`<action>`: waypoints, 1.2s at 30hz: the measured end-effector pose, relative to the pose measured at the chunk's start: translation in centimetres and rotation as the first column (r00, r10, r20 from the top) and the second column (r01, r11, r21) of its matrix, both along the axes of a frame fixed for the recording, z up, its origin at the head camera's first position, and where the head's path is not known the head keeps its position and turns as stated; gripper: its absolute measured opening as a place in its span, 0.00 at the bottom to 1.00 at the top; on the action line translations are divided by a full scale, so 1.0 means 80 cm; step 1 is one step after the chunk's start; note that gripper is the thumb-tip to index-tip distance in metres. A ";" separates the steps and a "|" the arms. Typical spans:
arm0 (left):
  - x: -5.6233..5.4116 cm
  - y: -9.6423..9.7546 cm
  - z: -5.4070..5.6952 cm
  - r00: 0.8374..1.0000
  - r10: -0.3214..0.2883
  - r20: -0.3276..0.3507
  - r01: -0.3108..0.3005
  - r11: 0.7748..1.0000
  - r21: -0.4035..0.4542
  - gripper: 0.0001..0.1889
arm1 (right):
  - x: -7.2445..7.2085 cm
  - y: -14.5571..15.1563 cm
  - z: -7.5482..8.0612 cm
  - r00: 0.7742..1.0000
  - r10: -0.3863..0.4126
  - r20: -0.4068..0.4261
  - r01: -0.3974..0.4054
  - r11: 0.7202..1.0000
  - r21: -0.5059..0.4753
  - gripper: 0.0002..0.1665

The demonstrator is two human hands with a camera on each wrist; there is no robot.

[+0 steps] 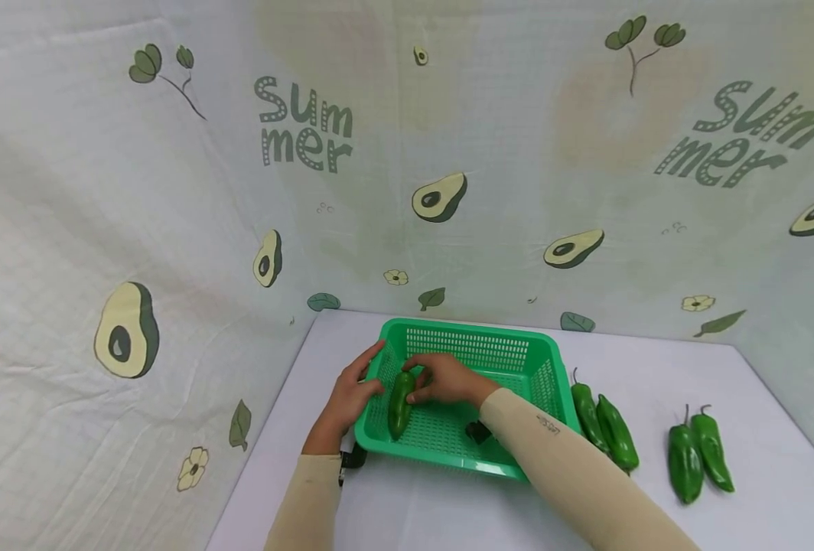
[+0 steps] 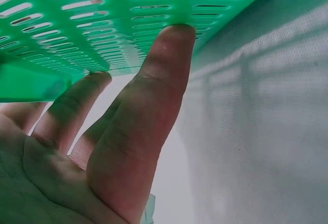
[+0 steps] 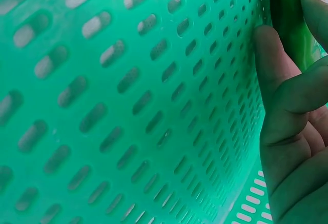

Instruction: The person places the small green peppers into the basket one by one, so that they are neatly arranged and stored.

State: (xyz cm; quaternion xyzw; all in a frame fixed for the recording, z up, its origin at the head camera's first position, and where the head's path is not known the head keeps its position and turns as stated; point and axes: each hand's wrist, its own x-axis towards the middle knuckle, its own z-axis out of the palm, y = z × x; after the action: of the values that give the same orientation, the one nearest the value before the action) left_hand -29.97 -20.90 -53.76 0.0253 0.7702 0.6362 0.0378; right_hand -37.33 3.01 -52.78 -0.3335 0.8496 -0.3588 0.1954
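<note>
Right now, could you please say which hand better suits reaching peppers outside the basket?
Probably the right hand, after releasing its pepper: the outside peppers lie on its side; the left hand touches the left end of the basket.

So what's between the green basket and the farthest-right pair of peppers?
Two other green peppers lie on the table between the basket and that pair; the head view shows this.

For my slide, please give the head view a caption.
Right hand holds a green pepper inside a green basket; left hand touches its side; four peppers lie outside.
</note>
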 end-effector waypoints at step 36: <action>-0.002 0.000 -0.001 1.000 0.007 -0.007 -0.007 1.000 0.010 0.48 | -0.003 0.002 -0.001 1.000 0.003 -0.021 -0.002 0.999 0.046 0.45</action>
State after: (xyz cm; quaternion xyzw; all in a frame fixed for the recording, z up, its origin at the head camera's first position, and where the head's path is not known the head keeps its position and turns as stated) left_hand -30.15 -20.94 -53.86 0.0249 0.7672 0.6401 0.0327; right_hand -37.54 3.16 -52.83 -0.3340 0.8593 -0.3351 0.1945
